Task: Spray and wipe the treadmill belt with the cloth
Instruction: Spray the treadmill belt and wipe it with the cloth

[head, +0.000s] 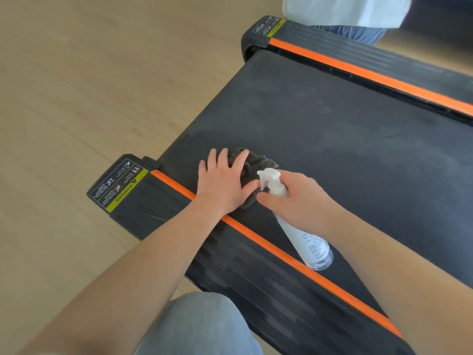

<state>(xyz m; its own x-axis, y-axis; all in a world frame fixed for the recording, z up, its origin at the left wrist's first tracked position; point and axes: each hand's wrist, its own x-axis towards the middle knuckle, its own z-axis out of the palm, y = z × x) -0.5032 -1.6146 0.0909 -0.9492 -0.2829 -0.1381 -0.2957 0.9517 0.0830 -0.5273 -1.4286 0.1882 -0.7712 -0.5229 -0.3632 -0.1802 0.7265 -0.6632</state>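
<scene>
The black treadmill belt (332, 139) runs across the view between two orange-striped side rails. A dark grey cloth (258, 162) lies crumpled on the belt near its end, close to the near rail. My left hand (222, 183) presses flat on the cloth with its fingers spread and straight. My right hand (297, 198) grips the neck of a white spray bottle (304, 239), whose nozzle points toward the cloth and whose clear base hangs over the near rail.
The near side rail (256, 242) carries an orange stripe and a yellow warning label (120, 188) at its end cap. The far rail (371, 70) mirrors it. Light wooden floor (89, 85) surrounds the treadmill. My knee in jeans (202, 326) is at the bottom. Another person's clothing (358, 14) shows at top right.
</scene>
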